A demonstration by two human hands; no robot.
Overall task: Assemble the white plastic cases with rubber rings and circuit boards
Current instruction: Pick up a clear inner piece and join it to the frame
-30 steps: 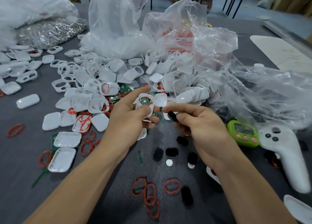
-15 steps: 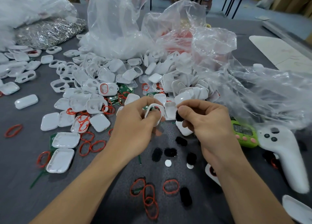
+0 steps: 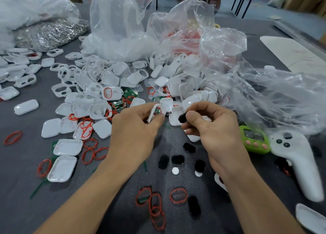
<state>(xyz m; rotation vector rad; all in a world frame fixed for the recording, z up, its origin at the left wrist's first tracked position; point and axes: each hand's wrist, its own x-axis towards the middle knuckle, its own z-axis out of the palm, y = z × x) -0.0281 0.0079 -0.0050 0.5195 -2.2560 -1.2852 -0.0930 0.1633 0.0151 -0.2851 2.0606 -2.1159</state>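
- Firstly, at the far left of the grey table (image 3: 15,203), one red rubber ring (image 3: 12,137) lies alone, and a closed white case (image 3: 26,107) lies behind it, apart from it.
- A little to the right, two open case halves (image 3: 68,147) lie with the hollow side up. Several loose red rings (image 3: 90,143) lie just beside them, some overlapping.
- Behind these, a big pile of white case parts (image 3: 107,78) spreads over the table, and green circuit boards (image 3: 130,93) show between the parts.
- In the middle, the left hand (image 3: 134,133) is raised above the table. Its thumb and curled fingers grip a white case shell (image 3: 152,112), which is tilted; a red ring and a bit of green board show inside it.
- The right hand (image 3: 218,129) is near the left one, not touching it. Its thumb and forefinger pinch a small black piece (image 3: 182,118), and the other fingers are curled.
- Below the hands, black pads (image 3: 178,159) and two small white discs (image 3: 175,170) lie on the table, with a second group of rings (image 3: 155,205) nearer to the person.
- At the right, a green timer (image 3: 254,141) lies just beside a white controller (image 3: 299,165), and clear plastic bags (image 3: 264,96) rise behind them.
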